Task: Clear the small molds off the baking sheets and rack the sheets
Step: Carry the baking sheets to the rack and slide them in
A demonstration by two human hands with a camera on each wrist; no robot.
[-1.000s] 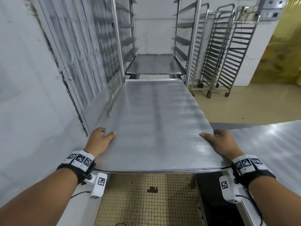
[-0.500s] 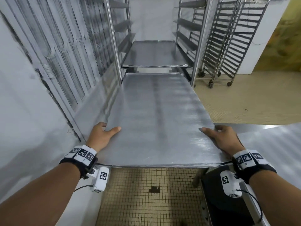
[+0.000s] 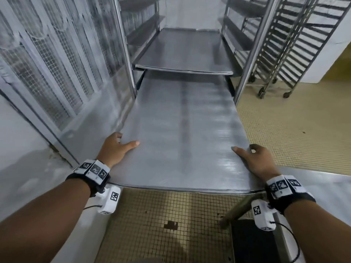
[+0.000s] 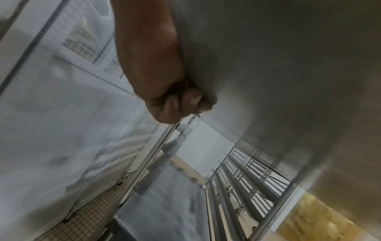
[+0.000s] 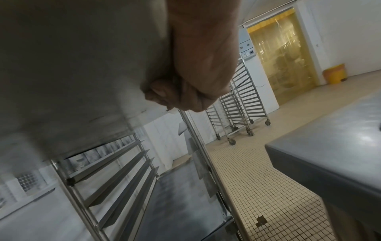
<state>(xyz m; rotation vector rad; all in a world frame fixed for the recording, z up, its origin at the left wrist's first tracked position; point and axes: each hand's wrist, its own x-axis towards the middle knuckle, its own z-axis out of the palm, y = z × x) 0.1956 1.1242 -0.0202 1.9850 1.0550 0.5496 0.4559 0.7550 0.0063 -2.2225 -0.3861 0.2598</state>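
Observation:
I hold a large bare metal baking sheet (image 3: 182, 133) flat in front of me, its far end between the uprights of a steel rack (image 3: 121, 54). My left hand (image 3: 115, 147) grips its near-left edge, thumb on top, fingers curled beneath (image 4: 183, 102). Gripping the near-right edge the same way is my right hand (image 3: 252, 160), whose fingers curl under the sheet (image 5: 164, 93). Another sheet (image 3: 186, 52) lies racked one level higher. No small molds are in view.
A wall with meshed windows (image 3: 47, 73) runs close on the left. Empty wheeled racks (image 3: 296, 44) stand at the back right on the tiled floor (image 3: 294, 130). A steel table (image 5: 329, 146) is at my right; a yellow strip curtain (image 5: 282, 53) hangs beyond.
The sheet has travelled forward: its far end now lies between the rack uprights, under the racked sheet. Both hands keep the same grip on its near edge.

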